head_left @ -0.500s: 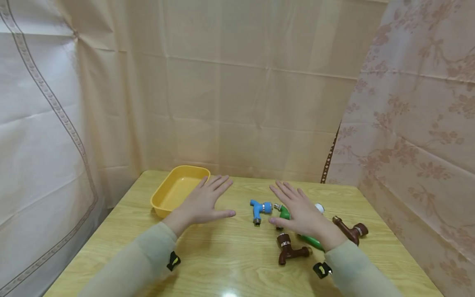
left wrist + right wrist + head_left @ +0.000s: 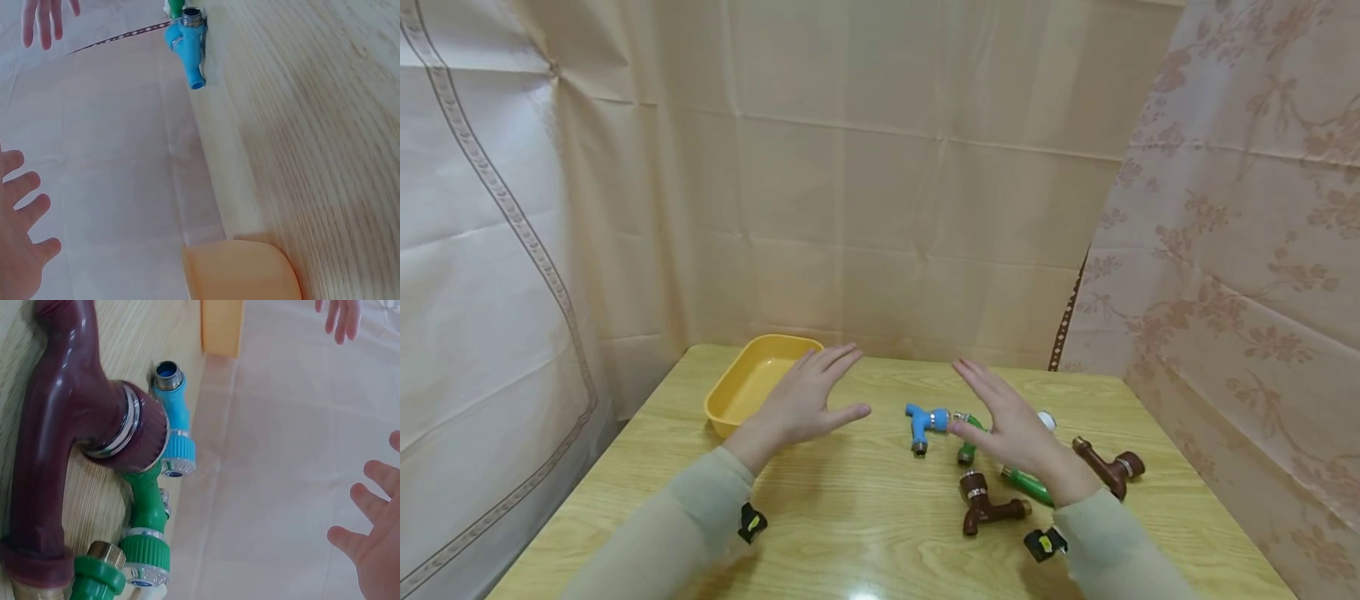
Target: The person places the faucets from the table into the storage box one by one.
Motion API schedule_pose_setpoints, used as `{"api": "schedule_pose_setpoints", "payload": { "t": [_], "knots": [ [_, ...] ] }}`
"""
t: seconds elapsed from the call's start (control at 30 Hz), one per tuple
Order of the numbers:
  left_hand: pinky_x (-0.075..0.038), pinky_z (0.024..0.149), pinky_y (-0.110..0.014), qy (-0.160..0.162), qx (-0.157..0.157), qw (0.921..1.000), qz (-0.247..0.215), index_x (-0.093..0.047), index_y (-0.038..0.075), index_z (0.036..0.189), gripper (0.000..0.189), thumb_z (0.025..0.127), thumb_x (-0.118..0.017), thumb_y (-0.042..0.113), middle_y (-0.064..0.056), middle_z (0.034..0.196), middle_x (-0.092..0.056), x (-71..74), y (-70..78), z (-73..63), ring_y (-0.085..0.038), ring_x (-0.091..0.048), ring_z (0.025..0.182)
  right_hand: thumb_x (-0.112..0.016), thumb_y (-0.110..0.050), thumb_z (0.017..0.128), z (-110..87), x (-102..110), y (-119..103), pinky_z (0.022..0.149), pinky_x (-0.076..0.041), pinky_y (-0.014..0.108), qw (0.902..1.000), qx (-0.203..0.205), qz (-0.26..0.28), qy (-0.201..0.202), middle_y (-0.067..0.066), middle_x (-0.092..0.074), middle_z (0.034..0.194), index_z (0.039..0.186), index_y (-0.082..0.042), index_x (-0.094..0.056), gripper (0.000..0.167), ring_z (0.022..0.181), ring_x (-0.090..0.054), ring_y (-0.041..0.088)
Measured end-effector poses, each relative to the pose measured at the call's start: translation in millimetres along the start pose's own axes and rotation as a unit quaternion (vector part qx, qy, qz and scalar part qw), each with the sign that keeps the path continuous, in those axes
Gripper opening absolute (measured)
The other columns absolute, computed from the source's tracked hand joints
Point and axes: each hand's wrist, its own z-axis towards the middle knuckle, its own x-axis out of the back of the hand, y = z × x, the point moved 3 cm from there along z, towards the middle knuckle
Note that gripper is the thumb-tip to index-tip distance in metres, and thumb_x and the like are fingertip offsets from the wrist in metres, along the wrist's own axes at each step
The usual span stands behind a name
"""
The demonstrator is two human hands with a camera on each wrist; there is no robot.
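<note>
My left hand [image 2: 797, 404] hovers beside the yellow tray [image 2: 718, 408], fingers extended and thumb held out, holding nothing. Over the taps on the right, my right hand [image 2: 1015, 429] is likewise raised with straight fingers and nothing in it. Between the hands lies a blue tap [image 2: 920, 427]. A green tap [image 2: 967, 454] is partly behind the right hand, and another green tap [image 2: 1028, 485] shows under the wrist. Nearer the front is a brown tap [image 2: 976, 500], which looms large in the right wrist view. A second brown tap [image 2: 1108, 467] lies beyond the right forearm.
All of this is on a wood-grain table [image 2: 850, 517]. A white round end [image 2: 1047, 420] shows just past the right hand. Beige curtains [image 2: 880, 208] hang behind the table, with a flower-patterned cloth [image 2: 1247, 292] at the right side.
Both hands have turned a little, so their palms face each other more and the fingers look closer together. More of the green taps shows now. The taps and tray have stayed put.
</note>
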Motion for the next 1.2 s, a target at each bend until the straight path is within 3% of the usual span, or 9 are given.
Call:
{"api": "schedule_pose_setpoints", "payload": {
  "t": [0.17, 0.4, 0.63, 0.83, 1.03, 1.2],
  "knots": [
    [-0.031, 0.118, -0.053, 0.029, 0.015, 0.9992, -0.024, -0.038, 0.016, 0.158, 0.084, 0.095, -0.053, 0.069, -0.005, 0.16, -0.038, 6.5, -4.0, -0.7, -0.031, -0.037, 0.144, -0.064, -0.043, 0.099, 4.8, -1, 0, 0.112, -0.026, 0.071, 0.9984, -0.001, 0.051, 0.027, -0.002, -0.02, 0.167, 0.164, -0.031, -0.02, 0.078, 0.151, -0.023, 0.033],
    [-0.036, 0.115, -0.053, 0.062, 0.024, 0.9967, -0.047, -0.041, 0.011, 0.155, 0.081, 0.096, -0.057, 0.064, -0.009, 0.156, -0.044, 15.3, -9.6, -0.8, -0.033, -0.042, 0.141, -0.06, -0.038, 0.103, 9.3, -2, -2, 0.109, -0.029, 0.074, 0.9933, -0.004, 0.102, 0.055, 0.002, -0.024, 0.166, 0.163, -0.031, -0.023, 0.071, 0.147, -0.03, 0.038],
    [-0.038, 0.113, -0.054, 0.067, 0.062, 0.992, -0.087, -0.041, 0.014, 0.156, 0.078, 0.096, -0.058, 0.062, -0.009, 0.155, -0.045, 21.1, -19.0, -0.3, -0.033, -0.044, 0.139, -0.058, -0.03, 0.105, 17.1, -5, -3, 0.113, -0.035, 0.059, 0.9834, -0.004, 0.164, 0.079, 0.005, -0.029, 0.164, 0.163, -0.022, -0.025, 0.067, 0.146, -0.035, 0.035],
    [-0.037, 0.114, -0.056, 0.071, 0.09, 0.9868, -0.115, -0.041, 0.013, 0.155, 0.077, 0.097, -0.058, 0.061, -0.012, 0.156, -0.043, 27.0, -26.5, -1.0, -0.035, -0.042, 0.14, -0.055, -0.019, 0.106, 24.2, -9, -2, 0.114, -0.037, 0.053, 0.9649, -0.005, 0.244, 0.096, 0.011, -0.032, 0.162, 0.162, -0.013, -0.027, 0.062, 0.145, -0.036, 0.035],
    [-0.035, 0.115, -0.055, 0.081, 0.115, 0.9796, -0.144, -0.042, 0.011, 0.154, 0.075, 0.098, -0.061, 0.056, -0.012, 0.156, -0.043, 31.8, -34.4, -2.6, -0.034, -0.041, 0.142, -0.051, -0.021, 0.108, 29.7, -13, -1, 0.114, -0.037, 0.049, 0.9456, -0.034, 0.307, 0.103, 0.014, -0.035, 0.16, 0.161, -0.01, -0.027, 0.059, 0.144, -0.037, 0.037],
    [-0.04, 0.112, -0.056, 0.094, 0.125, 0.9751, -0.158, -0.042, 0.009, 0.154, 0.073, 0.098, -0.062, 0.052, -0.013, 0.153, -0.045, 33.9, -45.3, -3.6, -0.035, -0.046, 0.136, -0.048, -0.025, 0.109, 35.7, -17, 0, 0.113, -0.039, 0.048, 0.9217, -0.056, 0.369, 0.104, 0.015, -0.036, 0.16, 0.161, -0.009, -0.026, 0.058, 0.143, -0.038, 0.038]
  ]
}}
